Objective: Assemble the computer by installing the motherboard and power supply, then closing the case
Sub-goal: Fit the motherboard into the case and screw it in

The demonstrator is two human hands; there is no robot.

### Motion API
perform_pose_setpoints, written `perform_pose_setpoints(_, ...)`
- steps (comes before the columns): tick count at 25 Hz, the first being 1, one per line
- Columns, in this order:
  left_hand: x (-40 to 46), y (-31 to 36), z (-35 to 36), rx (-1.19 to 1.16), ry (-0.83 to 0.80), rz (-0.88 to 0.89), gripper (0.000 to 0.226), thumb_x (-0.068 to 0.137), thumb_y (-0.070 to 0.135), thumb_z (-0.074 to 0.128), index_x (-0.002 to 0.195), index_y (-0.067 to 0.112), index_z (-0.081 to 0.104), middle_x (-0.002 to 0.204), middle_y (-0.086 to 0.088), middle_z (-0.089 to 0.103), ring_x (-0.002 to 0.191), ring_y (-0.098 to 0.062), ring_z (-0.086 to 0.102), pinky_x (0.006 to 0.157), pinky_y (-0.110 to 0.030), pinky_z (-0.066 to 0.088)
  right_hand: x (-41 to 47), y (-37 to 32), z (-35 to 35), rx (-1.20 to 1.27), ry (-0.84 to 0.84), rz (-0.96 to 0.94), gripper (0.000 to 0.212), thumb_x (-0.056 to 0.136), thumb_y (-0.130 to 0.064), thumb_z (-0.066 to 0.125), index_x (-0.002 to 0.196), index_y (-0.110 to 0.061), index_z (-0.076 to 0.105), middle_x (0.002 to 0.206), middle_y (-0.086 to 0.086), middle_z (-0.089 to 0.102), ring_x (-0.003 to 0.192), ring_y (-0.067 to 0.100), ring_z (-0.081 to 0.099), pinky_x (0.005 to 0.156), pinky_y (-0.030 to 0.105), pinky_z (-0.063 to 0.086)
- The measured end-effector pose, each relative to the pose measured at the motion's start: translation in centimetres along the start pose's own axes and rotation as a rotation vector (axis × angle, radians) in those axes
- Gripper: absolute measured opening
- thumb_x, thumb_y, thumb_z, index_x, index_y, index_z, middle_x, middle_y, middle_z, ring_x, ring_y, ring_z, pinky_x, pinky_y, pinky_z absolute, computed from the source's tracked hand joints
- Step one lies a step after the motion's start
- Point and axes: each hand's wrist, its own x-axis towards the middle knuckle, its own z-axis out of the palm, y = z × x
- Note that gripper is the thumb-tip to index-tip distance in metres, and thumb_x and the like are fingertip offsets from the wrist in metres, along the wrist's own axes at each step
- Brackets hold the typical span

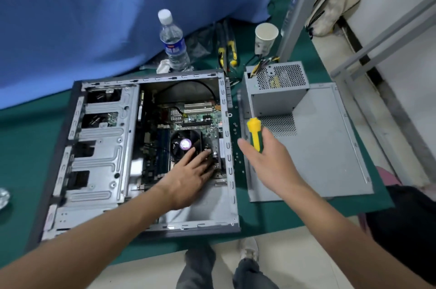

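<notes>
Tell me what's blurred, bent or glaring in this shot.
Head view: wide-angle bends the case edges and the frame posts at right; left hand and the motherboard around it look soft, the screwdriver in the right hand is fairly crisp; lighting is even with faint shadows and mild glare on the drive cage.

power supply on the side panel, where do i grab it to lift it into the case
Grip the power supply by its two plain sheet-metal side walls, coming down from above. It stands upright on the side panel, so the sides are free. Avoid the perforated top grille and the far corner where the cable bundle exits.
</notes>
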Motion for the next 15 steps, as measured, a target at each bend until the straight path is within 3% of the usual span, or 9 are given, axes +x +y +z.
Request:
perform_pose_setpoints(4, 0.1, 0.7, 0.2, 0.092, -0.035, 0.016, 0.069, 0.101, 0.035, 0.03, 0.157, 0.013, -0.003, 0.166, -0.009, 0.001, 0.136, -0.038, -0.039, 0.104, -0.066, -0.028, 3.1, -3.1, 3.8, -0.336, 0.225, -0.175, 0.03, 0.097, -0.046, 0.052, 0.091, -0.018, 0.043, 0.095, -0.001, 0.043, 0.084, 0.022, 0.047, 0.068, 0.034, 0.034)
perform_pose_setpoints(8, -0.1, 0.5, -0.2, 0.14, -0.077, 0.054, 0.069, 0.102, 0.036, 0.031, 0.158, 0.01, 0.0, 0.166, -0.012, 0.002, 0.137, -0.038, -0.038, 0.1, -0.065, -0.03, 4.0, -4.3, 7.8, -0.582, 0.297, -0.144, 0.03, 0.092, -0.035, 0.063, 0.108, -0.014, 0.049, 0.115, 0.006, 0.046, 0.098, 0.027, 0.054, 0.077, 0.04, 0.05)
perform_pose_setpoints(12, -1.5, -3.1, -1.4, -0.138, 0.054, 0.121, 0.071, 0.098, 0.033, 0.045, 0.159, 0.015, 0.013, 0.164, -0.007, 0.017, 0.152, -0.027, -0.014, 0.115, -0.055, -0.018, 3.3, -4.5, 9.3, -0.652, 0.338, -0.107, 0.038, 0.083, -0.019, 0.073, 0.114, -0.01, 0.052, 0.119, 0.008, 0.052, 0.1, 0.029, 0.059, 0.075, 0.037, 0.05)
perform_pose_setpoints(15, -4.5, -6.4, -2.0, -0.358, 0.436, -0.063, 0.058, 0.089, 0.027, 0.06, 0.145, 0.021, 0.047, 0.153, -0.004, 0.042, 0.149, -0.026, 0.024, 0.118, -0.053, 0.0, 3.5, -4.8, 9.1, -0.651, 0.353, -0.077, 0.035, 0.082, -0.014, 0.073, 0.11, -0.009, 0.053, 0.112, 0.007, 0.053, 0.097, 0.027, 0.059, 0.074, 0.035, 0.049)
